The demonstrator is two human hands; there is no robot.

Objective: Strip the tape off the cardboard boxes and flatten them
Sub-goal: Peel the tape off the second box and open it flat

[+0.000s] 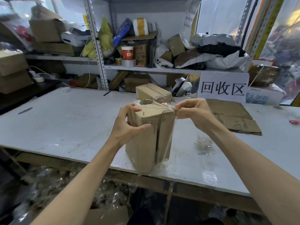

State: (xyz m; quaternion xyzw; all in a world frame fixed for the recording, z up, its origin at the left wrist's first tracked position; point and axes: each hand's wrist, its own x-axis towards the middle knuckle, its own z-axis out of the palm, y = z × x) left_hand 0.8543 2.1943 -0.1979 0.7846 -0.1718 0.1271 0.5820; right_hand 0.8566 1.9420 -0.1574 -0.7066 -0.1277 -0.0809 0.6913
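The step in hand is tape stripping, with flattening not yet begun. The box (146, 140) stands on end on the bench (65, 120), close to its front edge. The left hand (129, 122) is clamped round the box's upper left corner, thumb on the near face, steadying it. The right hand (193, 109) pinches a bunched strip of clear tape (168, 108) at the box's upper right corner. The strip is drawn taut across the box's top, and more film seems to run down its right edge to the base. The next move likely calls for a steady pull away from the box and down that edge while the left hand braces it against tipping. The loosened flaps can then be opened and the box pressed flat. A flap at the box's top is lifted, but nothing inside shows, so I cannot tell whether it is empty. Just behind the box sits a second box (154, 93), still sealed with tape, its contents hidden. To the box's right lie flattened cardboard (235, 117) and, nearer, a crumpled tape wad (203, 142).
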